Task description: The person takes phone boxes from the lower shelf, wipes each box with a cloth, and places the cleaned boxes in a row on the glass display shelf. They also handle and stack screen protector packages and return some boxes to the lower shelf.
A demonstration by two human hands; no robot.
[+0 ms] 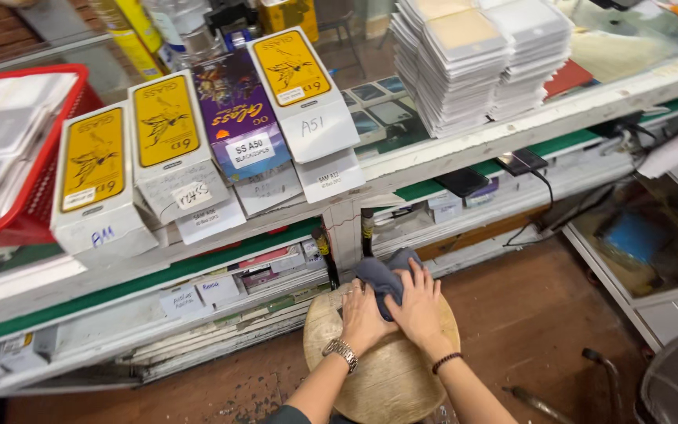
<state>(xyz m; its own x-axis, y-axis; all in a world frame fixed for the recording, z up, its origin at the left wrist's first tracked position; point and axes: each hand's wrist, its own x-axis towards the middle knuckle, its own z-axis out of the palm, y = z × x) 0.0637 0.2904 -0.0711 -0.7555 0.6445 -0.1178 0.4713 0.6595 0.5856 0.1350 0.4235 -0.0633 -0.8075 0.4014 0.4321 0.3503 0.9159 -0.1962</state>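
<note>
Red plastic basket (pixel 45 184) stands at the far left on the glass counter (pixel 512 129), and it holds flat clear packets stacked inside. Beside it several upright boxes lean in a row: yellow-fronted boxes (pixel 92 177) and one purple box (pixel 238 118), all of smooth card with white sides. To the right two piles of thin white packets (pixel 480 59) rise high on the same counter. Under the counter the shelves (pixel 198 298) carry small flat packages, and the floor (pixel 527 314) is brown and worn. Near the bottom a round wooden stool (pixel 390 377) with pale grain stands before the shelves. On its far edge lies a soft grey cloth (pixel 382 275), folded and thick. The left hand (pixel 362 314), with a metal watch, and the right hand (pixel 417 302), with a dark bead bracelet, both press flat on this cloth with fingers spread.
</note>
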